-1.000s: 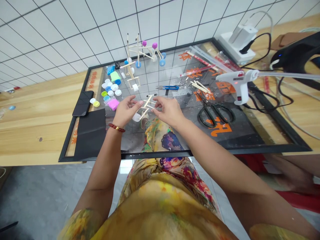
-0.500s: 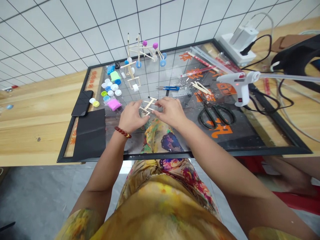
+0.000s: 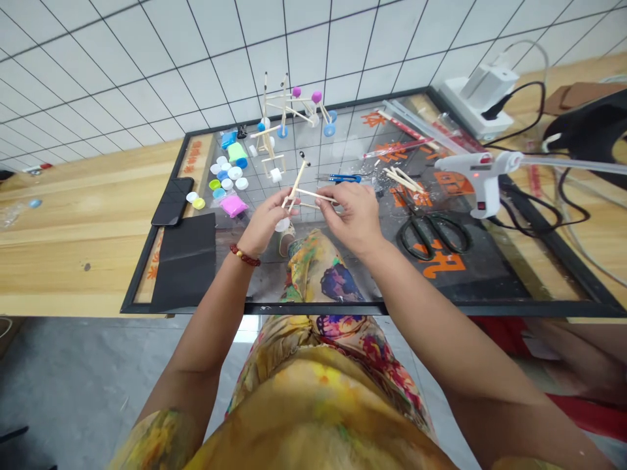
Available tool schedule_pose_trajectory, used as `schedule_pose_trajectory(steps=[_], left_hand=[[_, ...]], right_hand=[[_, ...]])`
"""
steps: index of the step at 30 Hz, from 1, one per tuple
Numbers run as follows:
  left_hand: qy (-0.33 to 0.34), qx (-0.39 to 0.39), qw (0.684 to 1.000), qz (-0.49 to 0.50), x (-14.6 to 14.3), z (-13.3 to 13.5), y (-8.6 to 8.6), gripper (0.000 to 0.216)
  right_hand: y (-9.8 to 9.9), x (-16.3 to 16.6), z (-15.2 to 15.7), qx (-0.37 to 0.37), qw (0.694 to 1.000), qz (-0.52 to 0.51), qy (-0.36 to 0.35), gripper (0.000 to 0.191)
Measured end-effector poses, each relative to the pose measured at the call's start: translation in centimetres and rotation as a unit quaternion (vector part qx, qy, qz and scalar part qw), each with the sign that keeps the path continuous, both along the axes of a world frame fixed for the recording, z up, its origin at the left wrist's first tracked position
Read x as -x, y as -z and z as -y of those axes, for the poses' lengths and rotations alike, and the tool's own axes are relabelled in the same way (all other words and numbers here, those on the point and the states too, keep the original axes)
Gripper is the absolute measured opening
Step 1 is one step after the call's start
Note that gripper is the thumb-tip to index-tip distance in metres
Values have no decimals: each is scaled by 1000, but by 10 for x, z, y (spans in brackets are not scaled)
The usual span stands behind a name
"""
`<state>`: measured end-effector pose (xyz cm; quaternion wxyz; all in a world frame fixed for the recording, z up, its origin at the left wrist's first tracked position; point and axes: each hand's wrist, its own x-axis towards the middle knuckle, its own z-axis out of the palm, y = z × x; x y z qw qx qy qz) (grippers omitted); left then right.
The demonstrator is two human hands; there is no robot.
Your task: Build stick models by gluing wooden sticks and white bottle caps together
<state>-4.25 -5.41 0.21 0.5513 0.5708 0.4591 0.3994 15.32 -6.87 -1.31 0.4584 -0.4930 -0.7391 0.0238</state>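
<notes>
My left hand (image 3: 265, 226), with a beaded bracelet, pinches a small frame of pale matchsticks (image 3: 300, 176) just above the table. Two dark-tipped sticks of it point up and away. My right hand (image 3: 356, 214) has its thumb and fingers closed on the frame's right end. Below my left fingertips shows a white round piece (image 3: 282, 225), partly covered. Behind stands a larger matchstick model (image 3: 274, 108) with blue and clear caps as wheels and purple balls. Blue-handled snips (image 3: 343, 178) lie just beyond my right hand.
Left are bottle caps (image 3: 235, 173), a pink clay packet (image 3: 233, 206), a phone (image 3: 172, 201) and black paper (image 3: 183, 261). Right are loose sticks (image 3: 404, 179), scissors (image 3: 434, 235), a corded glue gun (image 3: 482, 179) and a power strip (image 3: 470, 108). The tiled wall (image 3: 206, 65) borders the back.
The matchstick frame has been lifted and tilted up, its dark-tipped end now pointing away. My right hand has shifted to its right end. The view has swung slightly left.
</notes>
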Motion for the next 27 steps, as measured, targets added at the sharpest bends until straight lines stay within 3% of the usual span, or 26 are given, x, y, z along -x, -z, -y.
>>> schedule_pose_trajectory(steps=[5, 9, 16, 27], left_hand=[[42, 0, 999, 18, -3, 1, 9, 62], [28, 16, 999, 24, -9, 6, 12, 55], [14, 16, 1000, -2, -14, 8, 14, 36], [53, -27, 997, -58, -12, 9, 10, 39]], right_hand=[[-7, 0, 4, -25, 998, -24, -48, 30], [-9, 1, 5, -35, 995, -34, -82, 31], [-7, 1, 5, -30, 998, -5, -58, 31], [-6, -1, 6, -50, 997, -6, -64, 23]])
